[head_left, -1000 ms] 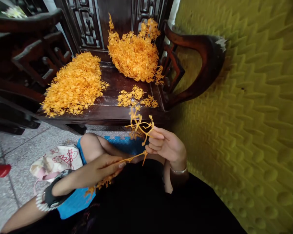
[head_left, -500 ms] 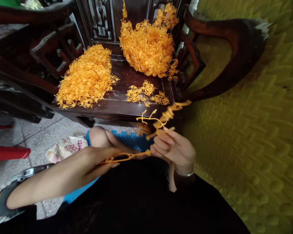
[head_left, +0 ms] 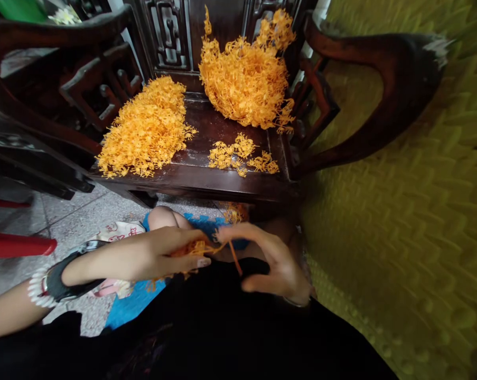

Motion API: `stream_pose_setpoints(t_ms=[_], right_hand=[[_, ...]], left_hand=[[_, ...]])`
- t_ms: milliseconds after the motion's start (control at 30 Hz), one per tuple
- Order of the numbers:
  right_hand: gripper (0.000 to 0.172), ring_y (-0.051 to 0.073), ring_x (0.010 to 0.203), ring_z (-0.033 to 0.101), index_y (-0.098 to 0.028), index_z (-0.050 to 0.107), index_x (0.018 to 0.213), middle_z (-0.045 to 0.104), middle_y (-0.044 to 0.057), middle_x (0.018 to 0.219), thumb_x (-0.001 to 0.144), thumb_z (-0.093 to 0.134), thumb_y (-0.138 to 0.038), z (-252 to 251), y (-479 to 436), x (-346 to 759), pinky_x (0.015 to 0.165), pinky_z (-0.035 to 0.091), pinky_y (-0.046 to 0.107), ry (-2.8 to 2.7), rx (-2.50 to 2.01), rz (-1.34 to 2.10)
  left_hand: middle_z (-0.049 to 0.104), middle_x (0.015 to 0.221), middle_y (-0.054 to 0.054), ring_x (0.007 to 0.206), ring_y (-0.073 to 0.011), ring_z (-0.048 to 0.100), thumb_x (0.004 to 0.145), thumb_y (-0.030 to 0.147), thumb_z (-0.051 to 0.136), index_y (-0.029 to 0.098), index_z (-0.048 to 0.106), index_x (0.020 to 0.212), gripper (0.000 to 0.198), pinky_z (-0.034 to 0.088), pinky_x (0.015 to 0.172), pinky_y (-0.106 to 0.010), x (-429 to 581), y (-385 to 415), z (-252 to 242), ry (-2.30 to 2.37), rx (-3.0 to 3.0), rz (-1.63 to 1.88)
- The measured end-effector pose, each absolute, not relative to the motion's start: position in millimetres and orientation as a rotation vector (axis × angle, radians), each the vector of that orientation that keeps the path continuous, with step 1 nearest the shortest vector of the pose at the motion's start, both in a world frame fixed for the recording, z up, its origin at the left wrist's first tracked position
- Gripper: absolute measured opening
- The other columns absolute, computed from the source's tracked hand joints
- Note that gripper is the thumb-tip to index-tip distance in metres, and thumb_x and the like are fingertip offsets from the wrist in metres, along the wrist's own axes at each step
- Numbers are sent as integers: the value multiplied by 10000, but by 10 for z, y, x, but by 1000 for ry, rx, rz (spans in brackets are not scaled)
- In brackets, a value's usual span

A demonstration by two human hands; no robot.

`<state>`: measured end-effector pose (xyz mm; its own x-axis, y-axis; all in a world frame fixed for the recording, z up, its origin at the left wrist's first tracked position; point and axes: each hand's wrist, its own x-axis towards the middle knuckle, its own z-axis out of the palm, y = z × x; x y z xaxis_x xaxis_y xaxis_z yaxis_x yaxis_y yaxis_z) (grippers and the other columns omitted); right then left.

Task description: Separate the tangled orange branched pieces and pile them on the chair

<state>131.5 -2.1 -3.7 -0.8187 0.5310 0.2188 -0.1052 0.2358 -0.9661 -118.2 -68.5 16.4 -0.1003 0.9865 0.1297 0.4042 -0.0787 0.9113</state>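
My left hand (head_left: pixel 159 256) grips a bunch of orange plastic sprigs (head_left: pixel 190 250) over my lap. My right hand (head_left: pixel 273 264) is beside it, fingers spread and blurred, its thumb and forefinger touching a thin orange stem (head_left: pixel 234 257) that sticks out of the bunch. On the dark wooden chair seat (head_left: pixel 206 174) ahead lie three heaps of the same orange pieces: a large flat pile (head_left: pixel 147 126) at left, a tangled mound (head_left: pixel 246 79) at the back right, and a small scatter (head_left: pixel 242 155) near the front edge.
A carved chair arm (head_left: pixel 373 95) curves at right, against a yellow textured wall (head_left: pixel 412 211). A blue mat (head_left: pixel 139 298) and a printed cloth bag (head_left: pixel 115 232) lie on the tiled floor by my knee. A red object (head_left: pixel 16 245) sits at far left.
My right hand dropped from holding a branched orange sprig up in front of the chair to my lap, beside the left hand. The raised sprig is no longer in sight.
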Motion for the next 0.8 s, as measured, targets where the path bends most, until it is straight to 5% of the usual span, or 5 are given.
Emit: stream_pose_setpoints(t_ms=[67,167,367,533,800], right_hand=[[559,259,1110,573,-226,538,1281,606,110,1244,772,722,-367,-118,-55,1066,938,452,407,-1925,-611,1474],[247,144,674,562,-184,640,1009,630,29,770,917,526,-383,-283,-91,817,655,455,282,-1866,-708,1583],[452,79,500,277,-156,561,767,325,-51,570,935,409,-547,-386,-143,733,476,220,251,-1501,-698,1859],[491,94,539,341,-178,467,653,377,-36,575,933,379,-571,-434,-146,642,513,278,256,-1737,-694,1828],[517,111,508,357,-203,379,578,358,-28,525,969,282,-527,-360,-148,745,521,273,289,-1950,-628,1605]], left_hand=[[678,863,-97,953,-259,641,868,581,449,247,627,1144,469,530,764,-344,-1129,-622,188,1564,1496,1211],[684,987,-117,1018,-276,630,853,659,401,253,591,1220,579,530,833,-390,-1194,-509,293,1515,1440,1233],[425,1459,-63,1274,-289,466,707,821,433,297,450,1381,854,392,1073,-433,-1401,-526,-71,1148,1273,1740],[615,1245,-106,1170,-277,565,681,569,721,240,553,1271,697,456,1002,-400,-771,-570,-696,965,1017,1325],[620,683,-2,577,-126,578,693,433,743,190,622,808,295,487,520,-229,-414,-329,-152,829,582,1623]])
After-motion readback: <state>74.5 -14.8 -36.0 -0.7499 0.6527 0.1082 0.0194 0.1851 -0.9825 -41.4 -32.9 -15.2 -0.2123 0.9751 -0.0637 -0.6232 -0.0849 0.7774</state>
